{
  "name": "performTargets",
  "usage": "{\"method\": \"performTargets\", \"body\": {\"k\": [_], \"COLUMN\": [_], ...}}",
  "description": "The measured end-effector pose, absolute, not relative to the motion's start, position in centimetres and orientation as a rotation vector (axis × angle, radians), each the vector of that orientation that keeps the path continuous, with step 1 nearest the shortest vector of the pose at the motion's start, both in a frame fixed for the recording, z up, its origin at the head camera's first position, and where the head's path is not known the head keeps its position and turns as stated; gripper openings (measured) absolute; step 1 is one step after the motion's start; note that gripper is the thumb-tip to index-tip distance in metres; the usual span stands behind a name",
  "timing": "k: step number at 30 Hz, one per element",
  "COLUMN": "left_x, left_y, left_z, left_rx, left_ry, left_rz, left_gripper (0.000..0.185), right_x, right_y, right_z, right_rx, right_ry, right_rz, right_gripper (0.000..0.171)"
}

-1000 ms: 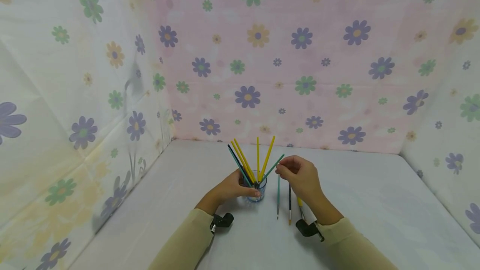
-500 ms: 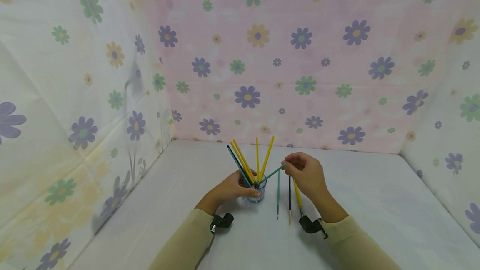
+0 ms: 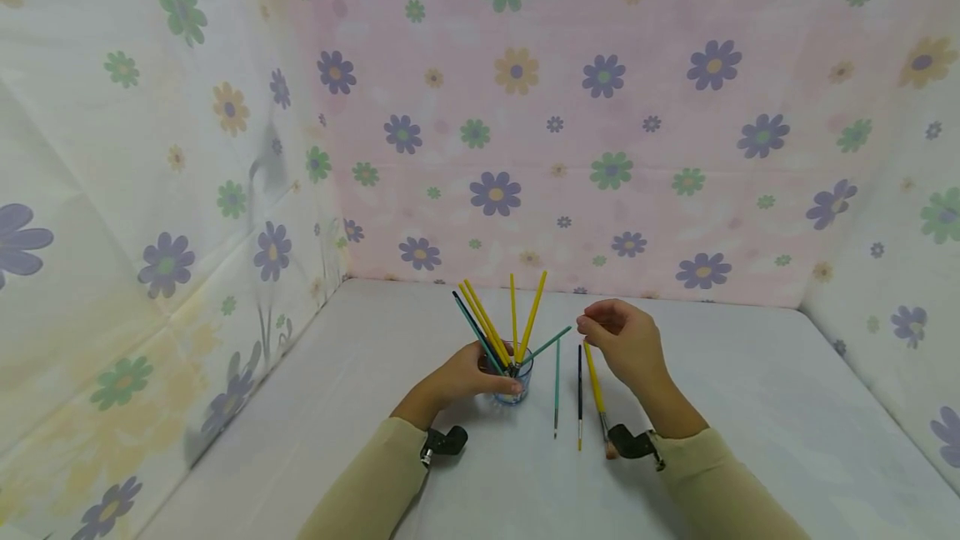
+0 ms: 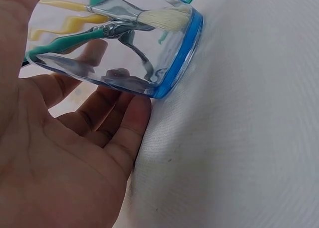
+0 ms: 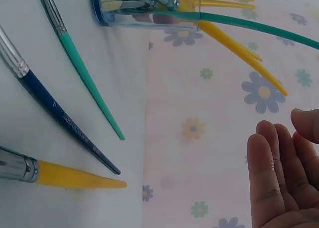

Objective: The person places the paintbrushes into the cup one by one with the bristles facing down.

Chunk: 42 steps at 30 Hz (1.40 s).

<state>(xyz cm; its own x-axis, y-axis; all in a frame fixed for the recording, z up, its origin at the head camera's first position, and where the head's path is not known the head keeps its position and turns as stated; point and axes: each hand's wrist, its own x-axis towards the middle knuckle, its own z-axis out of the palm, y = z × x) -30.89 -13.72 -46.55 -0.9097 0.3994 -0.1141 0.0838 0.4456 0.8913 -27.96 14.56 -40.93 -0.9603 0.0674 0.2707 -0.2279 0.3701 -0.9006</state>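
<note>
Beige sleeves come in from the near edge of the white table (image 3: 750, 390), each wrist carrying a small black camera mount. Just beyond the right wrist, 3 brushes lie side by side on the cloth, their handles pointing toward the far edge: a teal brush (image 3: 557, 386) nearest the glass, a dark blue brush (image 3: 579, 394) in the middle, and a yellow brush (image 3: 595, 386) on the right, its ferrule end just beside the right wrist mount. In the right wrist view the same 3 lie apart from one another, teal (image 5: 84, 73), dark blue (image 5: 55, 113) and yellow (image 5: 70, 175).

Left of them, near the middle of the table, stands a clear glass with a blue base (image 3: 515, 377). The left hand (image 3: 461, 377) curls around its side, fingers wrapped on the wall; the left wrist view shows the palm and fingers (image 4: 107, 123) against the glass (image 4: 164, 73), with bristle ends pressed inside near the base. About 7 brushes stand in the glass, yellow and teal handles fanning upward, 1 teal handle (image 3: 551, 342) leaning right.

Farther back, the right hand (image 3: 626, 344) hovers above the table past the handle tips of the 3 lying brushes, fingers loosely bent with thumb and forefinger close together, holding nothing.
</note>
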Motion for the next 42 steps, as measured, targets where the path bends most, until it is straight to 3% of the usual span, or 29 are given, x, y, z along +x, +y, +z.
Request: {"method": "performTargets", "body": {"k": [42], "left_x": [-31.0], "left_y": [-13.6], "left_z": [-46.6], "left_rx": [0.420], "left_ry": [2.506], "left_rz": [1.368], "left_gripper": [0.057], "right_x": [-30.2], "right_y": [18.2], "right_z": [-44.4], "right_rx": [-0.282], "right_ry": [-2.847], "right_rz": [1.502], "right_gripper": [0.038]}}
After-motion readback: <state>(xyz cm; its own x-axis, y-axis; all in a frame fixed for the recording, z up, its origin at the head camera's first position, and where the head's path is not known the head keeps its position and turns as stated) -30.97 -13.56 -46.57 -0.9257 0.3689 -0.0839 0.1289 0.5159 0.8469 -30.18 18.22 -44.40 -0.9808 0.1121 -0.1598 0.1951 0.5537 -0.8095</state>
